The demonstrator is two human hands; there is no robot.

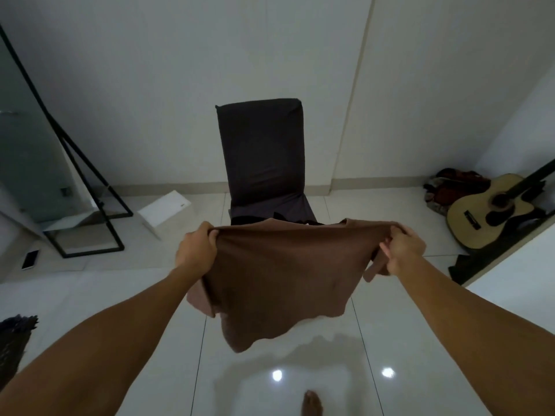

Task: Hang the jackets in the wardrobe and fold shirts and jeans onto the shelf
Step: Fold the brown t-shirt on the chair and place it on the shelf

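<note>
Evidently, a brown shirt [270, 271] is held spread in the air before the chair [261, 157], its upper edge gripped by the left hand [195, 247] and right hand [405, 250]. No fold has yet been made. Neither wardrobe nor shelf is seen, so most of the task is judged to remain.

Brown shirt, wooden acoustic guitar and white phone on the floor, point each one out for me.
Brown shirt [279, 274]: head view, middle of the hanging cloth.
Wooden acoustic guitar [477, 219]: head view, the pale top of its body.
White phone [30, 259]: head view, centre of its flat face on the floor.
</note>
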